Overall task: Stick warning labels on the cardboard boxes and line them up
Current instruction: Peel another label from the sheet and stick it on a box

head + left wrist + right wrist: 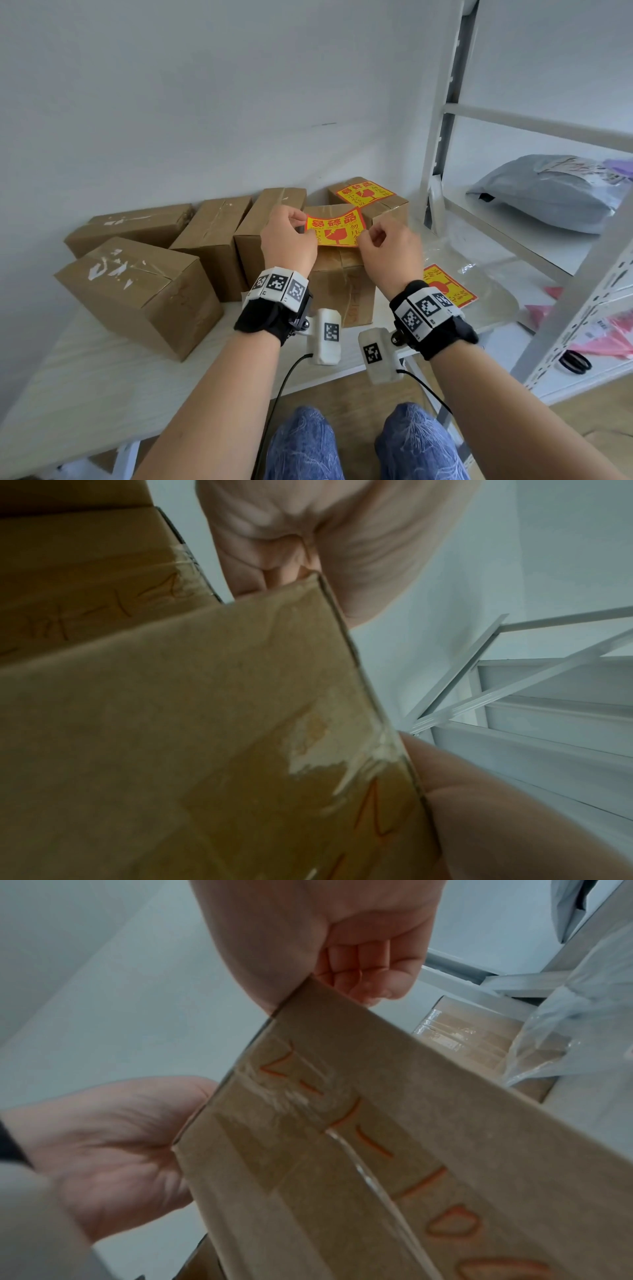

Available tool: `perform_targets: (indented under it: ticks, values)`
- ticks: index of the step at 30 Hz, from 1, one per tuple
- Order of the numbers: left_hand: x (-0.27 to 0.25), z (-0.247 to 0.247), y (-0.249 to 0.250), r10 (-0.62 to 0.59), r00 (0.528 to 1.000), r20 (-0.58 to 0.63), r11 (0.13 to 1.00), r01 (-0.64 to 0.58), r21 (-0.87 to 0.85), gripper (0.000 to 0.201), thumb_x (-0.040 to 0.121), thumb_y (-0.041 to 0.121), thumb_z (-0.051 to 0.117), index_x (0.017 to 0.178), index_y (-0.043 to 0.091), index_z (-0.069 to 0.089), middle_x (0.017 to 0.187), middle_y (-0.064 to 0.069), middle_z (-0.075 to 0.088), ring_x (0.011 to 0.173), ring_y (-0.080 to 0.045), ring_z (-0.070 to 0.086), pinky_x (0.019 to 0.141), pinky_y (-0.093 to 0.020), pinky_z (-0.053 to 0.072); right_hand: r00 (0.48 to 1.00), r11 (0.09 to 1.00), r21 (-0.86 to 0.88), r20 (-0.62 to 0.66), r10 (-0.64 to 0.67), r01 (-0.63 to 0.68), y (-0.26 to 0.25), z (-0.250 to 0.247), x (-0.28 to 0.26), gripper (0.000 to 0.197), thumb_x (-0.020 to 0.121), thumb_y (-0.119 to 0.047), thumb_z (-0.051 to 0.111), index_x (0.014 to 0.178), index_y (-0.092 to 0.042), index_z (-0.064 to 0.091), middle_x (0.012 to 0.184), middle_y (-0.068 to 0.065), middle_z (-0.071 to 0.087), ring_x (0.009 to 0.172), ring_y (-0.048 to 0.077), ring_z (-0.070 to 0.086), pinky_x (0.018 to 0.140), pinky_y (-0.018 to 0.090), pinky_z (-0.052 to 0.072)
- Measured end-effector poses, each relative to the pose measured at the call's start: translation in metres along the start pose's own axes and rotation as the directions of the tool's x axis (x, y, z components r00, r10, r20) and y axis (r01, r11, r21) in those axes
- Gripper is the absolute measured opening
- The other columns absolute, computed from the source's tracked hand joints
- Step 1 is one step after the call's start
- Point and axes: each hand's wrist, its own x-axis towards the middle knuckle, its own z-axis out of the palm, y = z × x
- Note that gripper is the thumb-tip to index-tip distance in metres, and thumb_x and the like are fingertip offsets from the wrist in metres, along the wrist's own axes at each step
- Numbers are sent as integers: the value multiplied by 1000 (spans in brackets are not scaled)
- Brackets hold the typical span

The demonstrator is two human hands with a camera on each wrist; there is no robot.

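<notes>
Both hands are holding one warning label [334, 229] above the middle box [342, 274] on the table [85, 377]. The left hand [287, 240] fingers are pinching its left edge; the right hand [390, 250] fingers are pinching its right edge. The label is yellow with red Chinese characters and a broken-glass symbol. A far box [387, 205] is carrying an identical label [364, 192]. Orange handwriting on the middle box's near side is unreadable.

The warning label [334, 228] hides from both wrist cameras behind the cardboard box [205, 737], as do the pinching fingers [371, 236].
</notes>
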Motion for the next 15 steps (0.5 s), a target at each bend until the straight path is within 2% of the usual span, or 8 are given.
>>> perform_targets:
  ticks: [2,4,5,6,10,15]
  values:
    - [0,0,-1,-8,1000,-4,1000,8,14,20,87,6,68,100,19,61,106,4,66,92,-7,60,79,-26,56,1000,1000,-21,14,2,-1,0,0,1,22,91,-24,58,70,-16,57,63,-6,55,59,11,50,52,23,36]
    - [1,0,0,-2,1000,-7,999,3,49,18,88,8,67,101,18,61,107,4,66,91,-5,58,69,-9,41,1000,999,-39,26,4,-3,1,0,1,22,93,-25,58,72,-18,58,65,-8,55,60,8,50,52,22,34]
    - [1,0,0,4,1000,-8,998,-3,62,17,89,9,67,102,18,61,107,5,65,91,-5,57,66,-7,34,1000,999,-47,27,4,-3,1,1,1,22,93,-26,57,74,-18,58,65,-9,54,60,7,49,52,22,34]
    - [1,0,0,12,1000,-9,997,-11,71,16,90,10,68,102,18,61,106,5,65,91,-5,57,67,-8,32,1000,998,-55,27,4,-3,1,1,1,21,94,-27,57,75,-18,59,66,-9,54,60,6,49,52,21,34]
    - [1,3,0,41,999,-12,995,-40,95,11,92,14,67,100,19,61,107,4,65,96,-9,60,78,-20,39,999,998,-68,38,14,-11,2,4,3,20,97,-29,55,80,-19,58,68,-10,53,63,8,50,55,24,36]
    - [4,4,1,27,998,50,991,-34,132,6,96,16,61,101,19,62,105,2,66,96,-14,61,79,-25,43,992,993,-111,107,59,-47,4,6,8,20,98,-34,51,83,-21,55,75,-6,57,70,16,55,61,27,40]
